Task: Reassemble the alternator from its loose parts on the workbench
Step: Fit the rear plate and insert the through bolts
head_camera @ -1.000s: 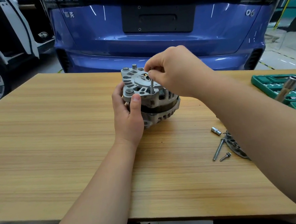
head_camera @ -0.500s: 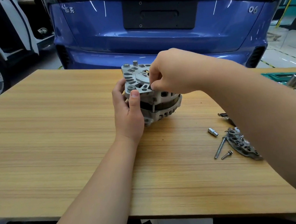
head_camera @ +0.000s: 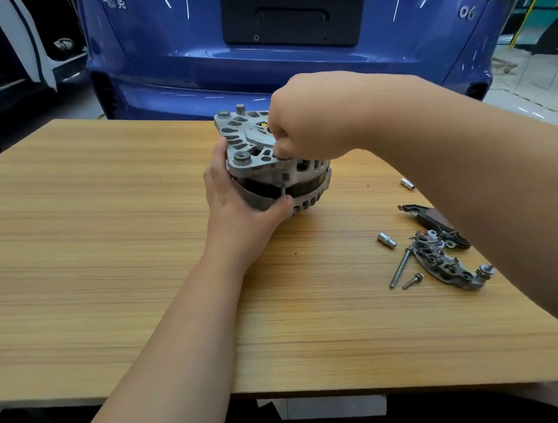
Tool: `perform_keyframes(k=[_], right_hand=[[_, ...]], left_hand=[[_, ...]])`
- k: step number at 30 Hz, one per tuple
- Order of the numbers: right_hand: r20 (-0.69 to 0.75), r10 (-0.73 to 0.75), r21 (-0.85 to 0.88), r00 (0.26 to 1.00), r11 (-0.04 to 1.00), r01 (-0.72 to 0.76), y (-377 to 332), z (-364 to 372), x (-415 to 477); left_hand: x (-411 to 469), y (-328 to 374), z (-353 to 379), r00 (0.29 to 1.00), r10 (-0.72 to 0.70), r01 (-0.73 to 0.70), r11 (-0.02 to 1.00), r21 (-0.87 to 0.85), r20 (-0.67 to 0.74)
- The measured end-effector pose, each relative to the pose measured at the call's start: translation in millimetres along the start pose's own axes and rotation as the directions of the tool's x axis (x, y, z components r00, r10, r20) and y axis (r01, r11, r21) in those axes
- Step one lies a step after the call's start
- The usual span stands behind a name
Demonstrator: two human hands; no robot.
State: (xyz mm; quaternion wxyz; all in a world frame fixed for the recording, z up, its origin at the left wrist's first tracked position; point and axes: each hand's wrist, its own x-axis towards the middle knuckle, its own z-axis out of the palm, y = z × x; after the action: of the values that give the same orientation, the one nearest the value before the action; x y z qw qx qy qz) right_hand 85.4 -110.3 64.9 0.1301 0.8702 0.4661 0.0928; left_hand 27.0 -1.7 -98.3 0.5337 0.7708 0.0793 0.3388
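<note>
A grey, slotted alternator [head_camera: 272, 163] sits mid-workbench [head_camera: 87, 266], left hand [head_camera: 238, 198] clamped around its near side; right hand [head_camera: 310, 128] fingers pinch together on top (whatever they pinch is hidden).

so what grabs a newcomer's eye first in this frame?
Both hands on the alternator at mid-bench: left hand grips its side, right hand pinches at its top. Next, the blue car filling the background. Then loose bolts and a rectifier plate to the right.
</note>
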Motion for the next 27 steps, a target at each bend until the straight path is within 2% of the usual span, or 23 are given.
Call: perform_keyframes(k=[4,9,15,19,27], right_hand=[[-0.021,0.036,-0.037,0.999,0.999,-0.036,1.1,4.3,0.9],[0.012,-0.024,0.018,1.000,1.000,0.023,4.2,2.0,-3.7],[0.020,0.007,-0.091,1.000,0.996,-0.005,1.0,6.9,1.1],[0.026,0.011,-0.153,1.000,0.988,-0.007,2.7,11.0,4.7],[-0.028,0.011,-0.129,1.000,0.992,-0.014,7.3,13.0,1.2]], left_hand=[[-1.6,-4.3,4.6,0.999,0.025,-0.025,1.000,0.001,-0.024],[-0.4,-5.9,3.7,0.999,0.052,-0.051,0.999,0.015,-0.018],[-1.3,-1.2,2.1,1.000,0.017,-0.017,1.000,0.010,0.005],[-4.0,1.1,7.5,0.999,0.017,-0.015,0.999,0.047,-0.038],[-7.1,3.9,15.9,0.994,0.037,-0.029,0.996,0.085,-0.099]])
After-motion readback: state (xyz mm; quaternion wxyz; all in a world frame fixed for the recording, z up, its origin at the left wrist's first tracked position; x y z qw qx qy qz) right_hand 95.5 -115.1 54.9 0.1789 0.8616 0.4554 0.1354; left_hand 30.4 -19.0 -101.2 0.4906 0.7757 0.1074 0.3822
